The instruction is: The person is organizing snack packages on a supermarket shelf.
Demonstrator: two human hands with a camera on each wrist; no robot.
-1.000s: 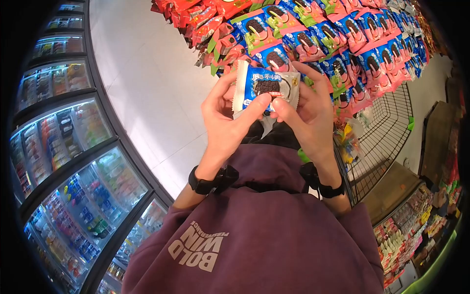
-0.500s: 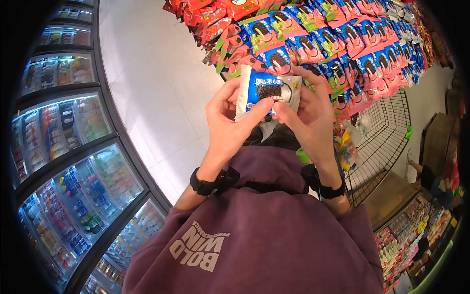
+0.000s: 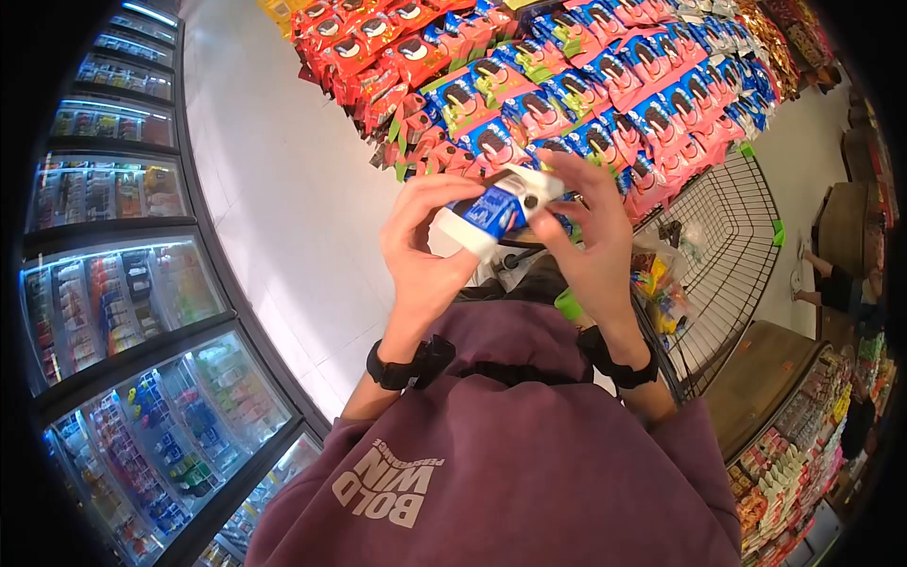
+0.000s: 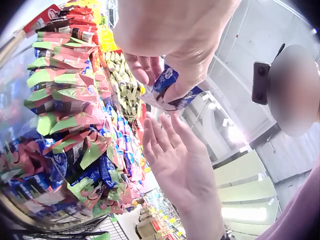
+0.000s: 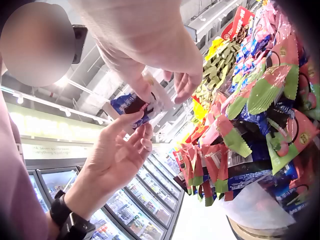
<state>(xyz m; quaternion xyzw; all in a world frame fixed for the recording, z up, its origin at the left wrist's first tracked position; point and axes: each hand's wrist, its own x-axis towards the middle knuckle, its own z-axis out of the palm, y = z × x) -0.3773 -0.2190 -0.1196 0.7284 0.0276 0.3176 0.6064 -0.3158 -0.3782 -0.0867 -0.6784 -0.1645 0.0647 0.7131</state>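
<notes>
A small blue and white snack packet is tilted between the two hands and blurred in the head view. My left hand grips its left part, and the thumb lies across the blue packet in the left wrist view. At the white end of the packet, my right hand touches with the thumb. Its palm faces the left wrist camera, with the fingers of the right hand spread loosely near the packet's edge. Contact of the other right fingers is hard to tell.
Beyond the hands rises a heap of blue, pink and green packets, with red packets to its left. A wire cart holding bagged items stands at right. Glass-door coolers line the left.
The packet has turned from facing up to a steep tilt, and both hands have moved slightly down. My right fingers have spread away from it. More of the packet heap shows.
</notes>
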